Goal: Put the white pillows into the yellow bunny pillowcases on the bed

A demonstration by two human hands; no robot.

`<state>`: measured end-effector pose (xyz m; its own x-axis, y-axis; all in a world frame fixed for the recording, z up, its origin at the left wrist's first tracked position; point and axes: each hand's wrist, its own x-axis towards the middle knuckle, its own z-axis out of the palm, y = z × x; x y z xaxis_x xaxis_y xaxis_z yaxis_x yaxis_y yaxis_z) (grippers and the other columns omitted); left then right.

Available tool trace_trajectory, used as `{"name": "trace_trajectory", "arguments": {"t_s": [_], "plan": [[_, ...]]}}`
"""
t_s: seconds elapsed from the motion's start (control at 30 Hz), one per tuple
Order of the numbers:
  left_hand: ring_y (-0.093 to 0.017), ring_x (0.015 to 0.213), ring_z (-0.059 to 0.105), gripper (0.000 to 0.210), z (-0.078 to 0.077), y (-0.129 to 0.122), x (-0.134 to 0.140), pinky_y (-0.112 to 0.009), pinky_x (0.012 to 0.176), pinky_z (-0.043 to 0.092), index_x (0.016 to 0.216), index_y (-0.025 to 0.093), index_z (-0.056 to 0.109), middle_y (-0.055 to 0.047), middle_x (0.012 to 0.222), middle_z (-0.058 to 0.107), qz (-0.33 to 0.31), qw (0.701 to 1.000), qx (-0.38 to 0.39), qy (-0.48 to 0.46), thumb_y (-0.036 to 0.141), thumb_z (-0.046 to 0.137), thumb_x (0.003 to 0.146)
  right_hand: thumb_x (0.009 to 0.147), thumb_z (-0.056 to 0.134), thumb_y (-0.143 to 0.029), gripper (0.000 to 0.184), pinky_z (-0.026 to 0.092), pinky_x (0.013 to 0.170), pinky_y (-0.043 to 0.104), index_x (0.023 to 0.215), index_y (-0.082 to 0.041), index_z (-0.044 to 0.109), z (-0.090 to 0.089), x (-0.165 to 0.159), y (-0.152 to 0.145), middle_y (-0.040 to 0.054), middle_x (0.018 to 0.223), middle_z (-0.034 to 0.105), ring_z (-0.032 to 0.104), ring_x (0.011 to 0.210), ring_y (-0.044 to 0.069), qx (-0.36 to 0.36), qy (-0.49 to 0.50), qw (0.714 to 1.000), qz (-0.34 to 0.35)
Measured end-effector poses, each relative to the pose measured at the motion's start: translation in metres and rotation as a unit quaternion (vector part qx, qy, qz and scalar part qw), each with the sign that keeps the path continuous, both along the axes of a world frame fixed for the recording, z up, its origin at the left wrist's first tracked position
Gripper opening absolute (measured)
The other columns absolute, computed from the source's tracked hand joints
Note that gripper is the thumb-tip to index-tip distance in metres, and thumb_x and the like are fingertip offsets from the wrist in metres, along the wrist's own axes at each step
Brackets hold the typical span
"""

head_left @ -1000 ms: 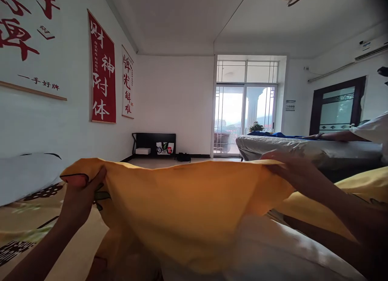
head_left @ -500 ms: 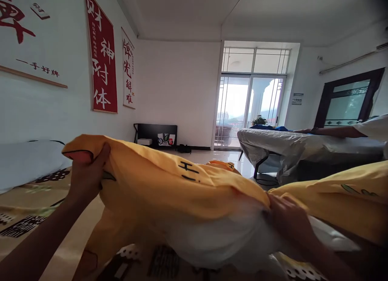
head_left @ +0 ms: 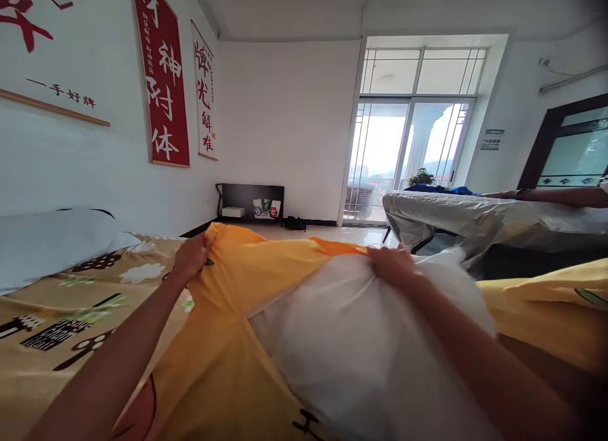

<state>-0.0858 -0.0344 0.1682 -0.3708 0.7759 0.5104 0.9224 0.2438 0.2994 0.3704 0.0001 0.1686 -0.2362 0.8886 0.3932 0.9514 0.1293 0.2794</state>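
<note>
A white pillow (head_left: 337, 327) lies partly inside a yellow printed pillowcase (head_left: 256, 257), bulging out of its open side toward the right. My left hand (head_left: 192, 257) is closed on the far left corner of the pillowcase. At the far right, my right hand (head_left: 394, 263) grips the pillowcase's edge where it meets the white pillow; whether its fingers also hold the pillow is hidden. The front part of the yellow cloth drapes down toward me.
A patterned bedsheet (head_left: 95, 301) spreads beneath, with a white pillow (head_left: 57, 241) at left. More yellow cloth (head_left: 546, 295) lies at right. Beyond it stands a table under plastic film (head_left: 437, 213), with a person's arm (head_left: 560, 197) over it. A black bench (head_left: 251, 197) stands by the wall.
My left hand has moved right with the pillowcase corner, and my right hand has moved left and up. The hands are closer together, and more of the white pillow shows.
</note>
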Motion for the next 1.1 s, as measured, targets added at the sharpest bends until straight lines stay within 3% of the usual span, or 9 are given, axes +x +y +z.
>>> {"name": "trace_trajectory", "arguments": {"t_s": [0.13,0.23,0.33,0.4,0.57,0.67,0.8,0.97,1.1], "plan": [[-0.034,0.121,0.051,0.051,-0.056,0.001,0.028,-0.044,0.094,0.042,0.134,0.011,0.045,-0.021,0.131,0.054,-0.060,0.997,-0.027,0.028,0.031,0.045,0.087,0.087,0.038,-0.011,0.049,0.040,0.092,0.043,0.134,-0.014,0.050,-0.095,-0.030,0.010,0.0179,0.122,0.062,0.061,0.108,0.026,-0.055,0.019,0.997,0.057],[-0.024,0.136,0.036,0.056,-0.103,-0.033,0.056,-0.039,0.110,0.031,0.145,0.025,0.032,-0.007,0.150,0.037,-0.320,0.940,-0.098,0.071,0.037,0.044,0.091,0.094,0.029,-0.021,0.048,0.041,0.096,0.037,0.140,-0.023,0.043,-0.147,-0.040,0.000,0.0117,0.138,0.051,0.052,0.123,0.020,-0.089,0.039,0.988,0.116],[-0.028,0.140,0.029,0.062,-0.141,-0.072,0.073,-0.050,0.111,0.029,0.146,0.041,0.024,-0.001,0.155,0.026,-0.487,0.833,-0.241,0.101,0.044,0.050,0.090,0.098,0.022,-0.029,0.049,0.036,0.103,0.043,0.144,-0.024,0.037,-0.162,-0.037,-0.031,0.0113,0.147,0.040,0.038,0.135,0.022,-0.058,0.100,0.979,0.167],[-0.031,0.141,0.024,0.062,-0.152,-0.087,0.078,-0.057,0.110,0.027,0.147,0.042,0.020,-0.002,0.156,0.020,-0.485,0.825,-0.270,0.107,0.045,0.048,0.091,0.098,0.028,-0.032,0.050,0.034,0.105,0.044,0.148,-0.027,0.029,-0.160,-0.034,-0.060,0.0086,0.150,0.033,0.033,0.138,0.023,-0.047,0.102,0.963,0.245],[-0.031,0.130,0.042,0.048,-0.142,-0.085,0.101,-0.051,0.105,0.034,0.138,0.026,0.043,-0.013,0.143,0.045,-0.480,0.846,-0.194,0.131,0.042,0.044,0.093,0.086,0.051,-0.020,0.070,0.035,0.104,0.046,0.148,-0.039,0.022,-0.165,-0.038,-0.098,0.0015,0.152,0.031,0.029,0.139,0.029,-0.041,-0.009,0.926,0.376],[-0.026,0.103,0.059,0.033,-0.133,-0.077,0.128,-0.046,0.098,0.039,0.100,0.018,0.064,-0.011,0.106,0.066,-0.498,0.838,-0.158,0.158,0.043,0.045,0.092,0.085,0.055,-0.019,0.068,0.041,0.098,0.047,0.145,-0.037,0.030,-0.172,-0.048,-0.082,0.0046,0.147,0.041,0.038,0.133,0.031,-0.054,-0.020,0.927,0.370],[-0.026,0.081,0.066,0.048,-0.121,-0.071,0.161,-0.045,0.091,0.043,0.077,0.016,0.069,-0.011,0.078,0.070,-0.471,0.828,-0.234,0.196,0.061,0.051,0.082,0.090,0.054,-0.020,0.045,0.043,0.093,0.039,0.134,-0.032,0.048,-0.153,-0.072,-0.051,0.0050,0.130,0.059,0.054,0.116,0.024,-0.097,-0.004,0.916,0.389],[-0.029,0.072,0.066,0.043,-0.100,-0.067,0.178,-0.031,0.052,0.043,0.081,0.013,0.073,-0.015,0.081,0.072,-0.459,0.755,-0.399,0.246,0.054,0.061,0.076,0.093,0.050,-0.020,0.027,0.041,0.086,0.033,0.114,-0.031,0.063,-0.112,-0.107,-0.032,0.0010,0.104,0.070,0.060,0.099,0.020,-0.152,-0.016,0.912,0.381],[-0.022,0.070,0.063,0.028,-0.095,-0.061,0.192,-0.027,0.049,0.041,0.094,0.018,0.070,-0.008,0.082,0.072,-0.541,0.712,-0.419,0.159,0.036,0.063,0.074,0.090,0.047,-0.010,0.032,0.039,0.086,0.031,0.105,-0.028,0.069,-0.092,-0.129,-0.024,0.0008,0.100,0.071,0.060,0.095,0.019,-0.172,0.009,0.910,0.376]]}}
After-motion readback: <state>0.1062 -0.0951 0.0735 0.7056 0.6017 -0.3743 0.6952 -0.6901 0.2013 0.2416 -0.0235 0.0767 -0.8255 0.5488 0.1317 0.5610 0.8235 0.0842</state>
